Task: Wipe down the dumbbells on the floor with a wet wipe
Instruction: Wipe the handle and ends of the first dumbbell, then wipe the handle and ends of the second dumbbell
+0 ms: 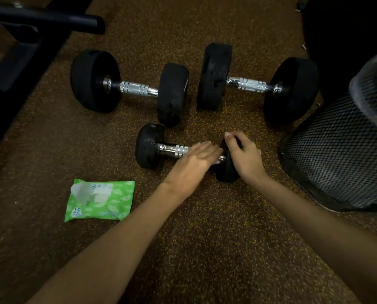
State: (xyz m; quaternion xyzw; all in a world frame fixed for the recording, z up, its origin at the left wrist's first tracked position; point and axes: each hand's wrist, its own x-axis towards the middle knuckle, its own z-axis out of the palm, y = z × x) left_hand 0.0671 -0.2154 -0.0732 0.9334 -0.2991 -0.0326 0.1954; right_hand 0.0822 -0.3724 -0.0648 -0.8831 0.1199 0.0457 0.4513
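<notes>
Wiping small dumbbell [149,147] handle: left hand [196,159] pressed flat on wipe [216,162], right hand [246,156] gripped its end; ends likely next.

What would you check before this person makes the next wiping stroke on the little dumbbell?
1. Small dumbbell steadied: ok; the right hand grips its right head.
2. Wipe under the left hand: cannot tell; only a pale scrap shows beneath the straight fingers on the handle.
3. Wipe pack close by: ok; it lies on the floor beside the left forearm.
4. Left large dumbbell and right large dumbbell cleaned: cannot tell.
5. Mesh bin handy for used wipes: ok; it stands just right of the right hand.
</notes>
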